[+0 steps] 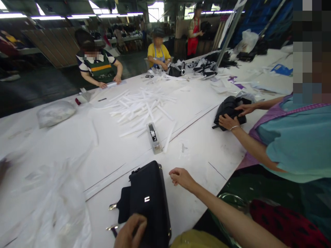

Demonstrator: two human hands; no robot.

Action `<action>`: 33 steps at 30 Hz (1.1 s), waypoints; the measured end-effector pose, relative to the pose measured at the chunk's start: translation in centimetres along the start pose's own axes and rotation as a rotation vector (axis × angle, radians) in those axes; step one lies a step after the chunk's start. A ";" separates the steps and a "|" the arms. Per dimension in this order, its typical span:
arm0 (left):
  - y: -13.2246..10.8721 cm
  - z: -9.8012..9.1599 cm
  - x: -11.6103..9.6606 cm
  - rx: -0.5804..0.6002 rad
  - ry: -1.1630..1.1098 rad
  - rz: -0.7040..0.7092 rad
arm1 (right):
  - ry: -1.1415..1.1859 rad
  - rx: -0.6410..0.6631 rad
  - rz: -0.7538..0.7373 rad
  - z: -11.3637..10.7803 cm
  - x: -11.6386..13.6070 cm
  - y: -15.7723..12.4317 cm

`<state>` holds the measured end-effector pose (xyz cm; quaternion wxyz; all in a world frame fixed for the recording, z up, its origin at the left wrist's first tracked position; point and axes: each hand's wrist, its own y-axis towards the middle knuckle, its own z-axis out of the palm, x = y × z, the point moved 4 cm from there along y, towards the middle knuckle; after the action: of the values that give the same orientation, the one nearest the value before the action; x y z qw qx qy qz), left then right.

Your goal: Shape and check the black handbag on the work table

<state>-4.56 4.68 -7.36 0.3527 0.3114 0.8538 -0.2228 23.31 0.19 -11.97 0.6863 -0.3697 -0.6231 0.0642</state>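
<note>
Black handbag (148, 203) lies flat on the white table (196, 206) at the near edge, metal clasp up. Left hand (130, 232) grips its near end. Right hand (181, 177) sits just beside the bag's far corner, fingers loosely curled, empty, not touching. Tape dispenser (154, 137) beyond, white strips (139, 106) farther back.

You face a long white table (77, 144) that runs away to the far right. Left of it lies a dark floor (38, 89), bounded far off by a slatted wooden partition (57, 44). Strip lights (51, 16) glow along the ceiling at far left, and a bright window (155, 12) shows at far middle. A slanting metal pole (229, 34) rises from the table's far end.
</note>
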 end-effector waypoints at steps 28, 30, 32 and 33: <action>15.6 2.6 -2.3 -0.286 0.228 -0.003 | -0.198 0.271 0.150 3.4 5.6 5.9; 15.5 2.8 -2.3 -0.275 0.224 -0.007 | -0.243 0.274 0.205 3.6 6.2 6.1; 15.5 2.9 -2.3 -0.273 0.222 -0.012 | -0.295 0.256 0.224 3.9 6.4 6.3; 15.5 2.9 -2.4 -0.274 0.220 -0.015 | -0.320 0.243 0.218 4.1 6.4 6.3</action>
<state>8.81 13.02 -10.02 0.2946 0.2764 0.9120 -0.0715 23.36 10.03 -10.70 0.6073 -0.3348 -0.6679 0.2704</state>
